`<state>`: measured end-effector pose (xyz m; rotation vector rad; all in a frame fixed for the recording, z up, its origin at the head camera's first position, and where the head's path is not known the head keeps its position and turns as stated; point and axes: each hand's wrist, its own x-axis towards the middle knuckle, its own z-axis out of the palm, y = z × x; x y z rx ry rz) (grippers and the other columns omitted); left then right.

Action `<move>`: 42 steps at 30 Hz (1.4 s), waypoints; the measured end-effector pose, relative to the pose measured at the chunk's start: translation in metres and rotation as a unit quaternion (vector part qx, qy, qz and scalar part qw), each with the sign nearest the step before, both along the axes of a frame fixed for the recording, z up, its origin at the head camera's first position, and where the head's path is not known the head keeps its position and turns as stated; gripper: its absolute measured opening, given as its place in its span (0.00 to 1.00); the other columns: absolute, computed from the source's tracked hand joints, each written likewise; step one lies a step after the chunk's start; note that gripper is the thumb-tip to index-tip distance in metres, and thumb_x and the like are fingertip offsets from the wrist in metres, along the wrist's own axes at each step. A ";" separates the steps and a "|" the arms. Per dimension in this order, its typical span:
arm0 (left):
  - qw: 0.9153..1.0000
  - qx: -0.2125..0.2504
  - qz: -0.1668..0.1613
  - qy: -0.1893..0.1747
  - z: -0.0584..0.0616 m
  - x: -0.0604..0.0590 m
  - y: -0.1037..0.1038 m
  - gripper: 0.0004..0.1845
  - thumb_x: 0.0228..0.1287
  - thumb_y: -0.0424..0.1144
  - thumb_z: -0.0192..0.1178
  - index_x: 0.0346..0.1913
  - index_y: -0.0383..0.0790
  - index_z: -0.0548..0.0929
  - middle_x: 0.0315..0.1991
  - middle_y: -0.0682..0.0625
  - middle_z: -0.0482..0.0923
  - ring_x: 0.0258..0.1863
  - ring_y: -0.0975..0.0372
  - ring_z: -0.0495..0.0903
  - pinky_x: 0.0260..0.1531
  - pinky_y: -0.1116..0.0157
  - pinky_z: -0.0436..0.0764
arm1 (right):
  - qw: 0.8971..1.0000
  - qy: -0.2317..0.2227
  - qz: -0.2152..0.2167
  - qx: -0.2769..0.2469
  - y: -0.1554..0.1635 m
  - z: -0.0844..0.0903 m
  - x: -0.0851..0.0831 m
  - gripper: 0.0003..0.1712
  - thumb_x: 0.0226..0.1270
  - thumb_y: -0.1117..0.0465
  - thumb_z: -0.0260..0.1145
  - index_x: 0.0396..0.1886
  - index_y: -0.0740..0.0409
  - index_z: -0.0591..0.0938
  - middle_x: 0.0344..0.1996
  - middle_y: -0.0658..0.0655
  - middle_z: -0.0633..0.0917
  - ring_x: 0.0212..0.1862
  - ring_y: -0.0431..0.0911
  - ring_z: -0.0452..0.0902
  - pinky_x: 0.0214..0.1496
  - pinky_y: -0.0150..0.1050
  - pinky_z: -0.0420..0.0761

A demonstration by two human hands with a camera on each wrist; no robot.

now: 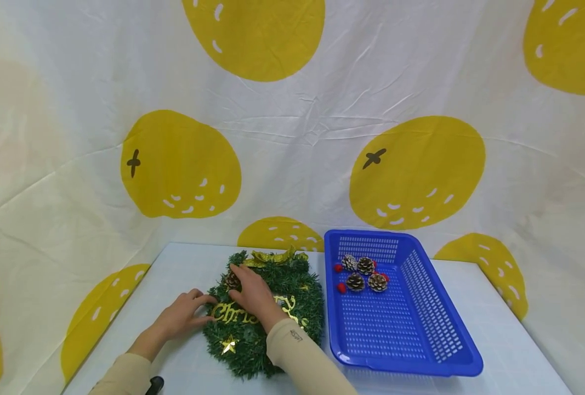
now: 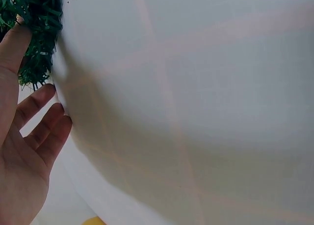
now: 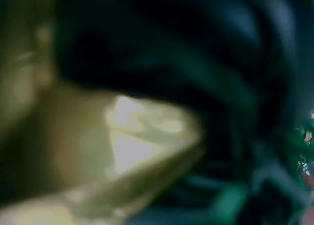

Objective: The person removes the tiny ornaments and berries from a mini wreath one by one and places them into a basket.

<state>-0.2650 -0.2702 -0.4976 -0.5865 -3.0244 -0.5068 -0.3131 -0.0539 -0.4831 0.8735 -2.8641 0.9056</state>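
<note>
A green tinsel wreath [image 1: 253, 343] lies on the table, carrying gold Christmas lettering [image 1: 233, 314], a gold star [image 1: 229, 344] and a gold ribbon [image 1: 272, 257]. At its upper left, my right hand [image 1: 255, 291] holds a brown pine cone [image 1: 232, 281] between thumb and fingers, against the greenery. My left hand [image 1: 181, 314] touches the wreath's left edge with thumb and forefinger. The left wrist view shows one digit in the green tinsel [image 2: 41, 33] and the other fingers [image 2: 55, 136] loosely bent beside it. Dark green blur and a gold shape fill the right wrist view.
To the right of the wreath stands a blue plastic basket [image 1: 386, 334]. Several pine cones [image 1: 355, 282] and small red pieces [image 1: 341, 288] lie at its far left. Behind the white table [image 1: 188, 263] hangs a cloth [image 1: 292, 181] with yellow fruit shapes.
</note>
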 end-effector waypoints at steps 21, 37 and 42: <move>1.000 -0.003 -0.005 0.008 -0.004 -0.003 -0.002 0.20 0.57 0.54 0.69 0.51 0.54 0.82 0.42 0.51 0.73 0.38 0.56 0.73 0.30 0.55 0.75 | 0.999 0.045 -0.027 -0.011 -0.001 0.000 0.000 0.25 0.70 0.58 0.65 0.66 0.49 0.75 0.60 0.56 0.74 0.57 0.49 0.76 0.51 0.41 0.79; 1.000 -0.004 -0.002 -0.003 -0.003 -0.002 -0.002 0.20 0.57 0.54 0.69 0.51 0.54 0.82 0.42 0.50 0.73 0.38 0.55 0.73 0.30 0.54 0.75 | 0.990 0.002 -0.056 -0.131 -0.002 0.005 0.002 0.23 0.71 0.57 0.65 0.64 0.49 0.76 0.59 0.54 0.76 0.56 0.48 0.76 0.52 0.43 0.79; 1.000 -0.002 -0.003 -0.001 -0.003 -0.002 -0.002 0.19 0.57 0.53 0.69 0.51 0.54 0.82 0.43 0.50 0.73 0.38 0.55 0.73 0.30 0.55 0.75 | 0.983 -0.009 -0.046 -0.178 -0.004 0.014 0.001 0.24 0.73 0.57 0.62 0.66 0.50 0.75 0.61 0.57 0.74 0.59 0.51 0.73 0.55 0.48 0.77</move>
